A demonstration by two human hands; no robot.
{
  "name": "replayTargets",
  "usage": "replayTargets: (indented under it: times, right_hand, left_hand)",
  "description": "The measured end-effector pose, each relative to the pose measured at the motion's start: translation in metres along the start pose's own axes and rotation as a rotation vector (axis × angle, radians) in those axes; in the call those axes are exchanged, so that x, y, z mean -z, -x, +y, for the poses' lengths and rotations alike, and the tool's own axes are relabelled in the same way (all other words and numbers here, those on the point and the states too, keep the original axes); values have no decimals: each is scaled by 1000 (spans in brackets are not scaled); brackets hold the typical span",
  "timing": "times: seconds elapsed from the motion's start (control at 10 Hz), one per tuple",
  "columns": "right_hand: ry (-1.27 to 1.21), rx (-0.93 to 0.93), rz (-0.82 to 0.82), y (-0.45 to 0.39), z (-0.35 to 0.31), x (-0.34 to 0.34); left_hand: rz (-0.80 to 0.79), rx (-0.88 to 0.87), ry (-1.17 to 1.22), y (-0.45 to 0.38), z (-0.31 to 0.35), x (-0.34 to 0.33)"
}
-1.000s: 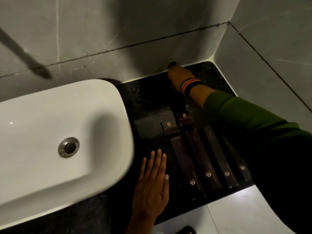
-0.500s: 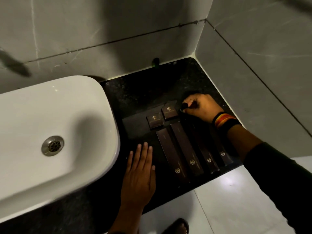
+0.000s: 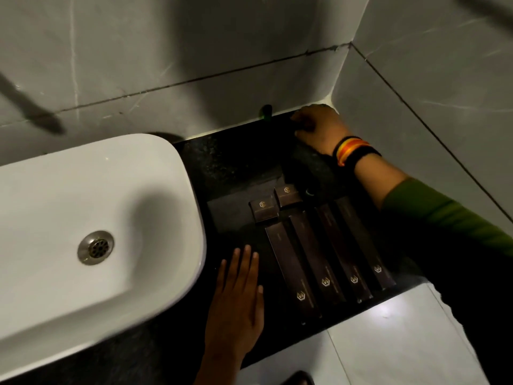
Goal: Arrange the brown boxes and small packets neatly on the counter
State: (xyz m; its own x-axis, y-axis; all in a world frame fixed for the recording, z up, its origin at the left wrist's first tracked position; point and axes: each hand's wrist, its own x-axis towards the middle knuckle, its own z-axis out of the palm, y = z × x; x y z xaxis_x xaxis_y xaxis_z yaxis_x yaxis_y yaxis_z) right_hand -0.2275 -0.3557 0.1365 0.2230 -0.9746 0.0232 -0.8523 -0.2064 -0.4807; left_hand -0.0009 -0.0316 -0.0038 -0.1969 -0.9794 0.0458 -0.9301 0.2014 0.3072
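Four long brown boxes [image 3: 330,257] are laid side by side on the black worktop [image 3: 230,162], to the right of the white basin [image 3: 155,173]. Their long sides run parallel, and their logo ends are turned toward the near edge of the worktop. Two small packets [image 3: 274,202] are set just beyond the far ends of the two leftmost boxes; the packets lie close together, and it cannot be told whether they touch. A small dark object [image 3: 309,192] is seen just to the right of the packets; its nature cannot be told.

The left hand [image 3: 236,298] is laid flat, palm down, on the worktop between the basin and the leftmost box. Its fingers [image 3: 245,262] are extended and held together, and nothing is gripped.

The right hand [image 3: 319,129] is placed at the far right corner of the worktop, near the joint of the two tiled walls and well apart from the boxes. Its fingers are curled toward the palm; whether anything is held in them cannot be told. Coloured bands [image 3: 351,150] are worn at the wrist, above a green sleeve [image 3: 444,218].

A small dark green item [image 3: 267,111] is seen at the foot of the back wall, to the left of the right hand.
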Motion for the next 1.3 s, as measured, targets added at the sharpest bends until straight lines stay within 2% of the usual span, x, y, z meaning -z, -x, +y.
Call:
replayTargets:
  times: [0.1, 0.3, 0.5, 0.8, 1.0, 1.1, 1.3]
  right_hand:
    - [14, -20, -7, -40, -16, -14]
    - [224, 86, -100, -87, -23, -50]
    - [339, 65, -155, -99, -21, -48]
    - [145, -82, -180, 8, 22, 4]
    - [126, -128, -213, 90, 47, 17]
    - [137, -118, -220, 102, 49, 11]
    - [36, -155, -87, 125, 49, 17]
  left_hand:
    - [7, -6, 7, 0, 1, 1]
    - [-15, -17, -22, -1, 0, 1]
    - [-11, -20, -26, 0, 1, 1]
    - [6, -2, -12, 0, -2, -4]
    - [-1, -22, 56, 1, -3, -4]
    - [16, -16, 81, -1, -3, -3]
    - [67, -38, 80, 1, -1, -1]
